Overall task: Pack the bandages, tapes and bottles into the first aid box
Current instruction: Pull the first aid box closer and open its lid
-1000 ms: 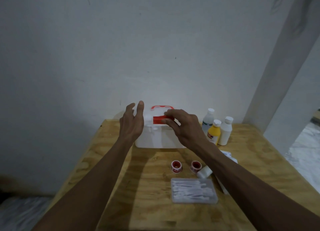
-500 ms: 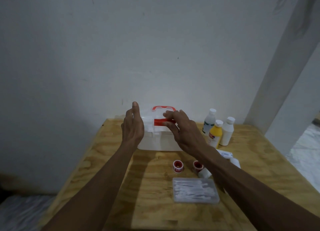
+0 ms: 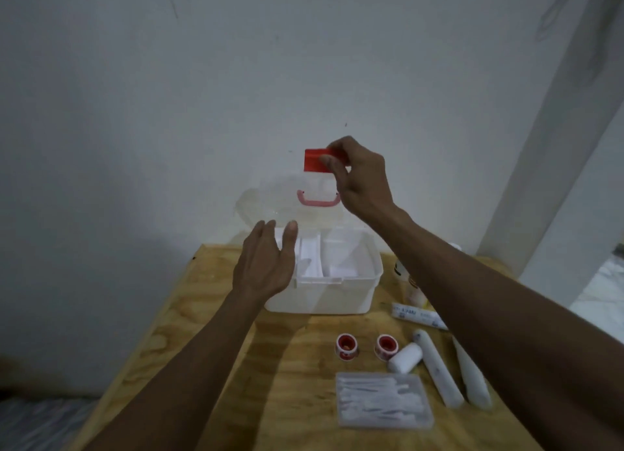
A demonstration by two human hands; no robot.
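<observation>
The white first aid box (image 3: 324, 298) stands at the table's back with its clear lid (image 3: 266, 200) swung up. My right hand (image 3: 361, 177) pinches the red latch (image 3: 314, 160) at the lid's raised edge. My left hand (image 3: 266, 261) hovers with fingers apart at the box's left rim. Inside, a white tray with dividers (image 3: 314, 261) shows. Two red-cored tape rolls (image 3: 346, 346) (image 3: 386, 346), a short white bandage roll (image 3: 405, 357) and two long white rolls (image 3: 439, 369) (image 3: 471, 379) lie in front. My right forearm mostly hides the bottles (image 3: 410, 285).
A clear flat case of cotton swabs (image 3: 383, 400) lies near the front. A small printed white packet (image 3: 417, 315) lies right of the box. The wooden table (image 3: 209, 315) stands against a white wall; its left edge drops to the floor. A pillar rises at right.
The lid, down before, has swung up and back with my right hand on its red latch. My left hand has dropped from the lid to the box's rim. The camera has come closer.
</observation>
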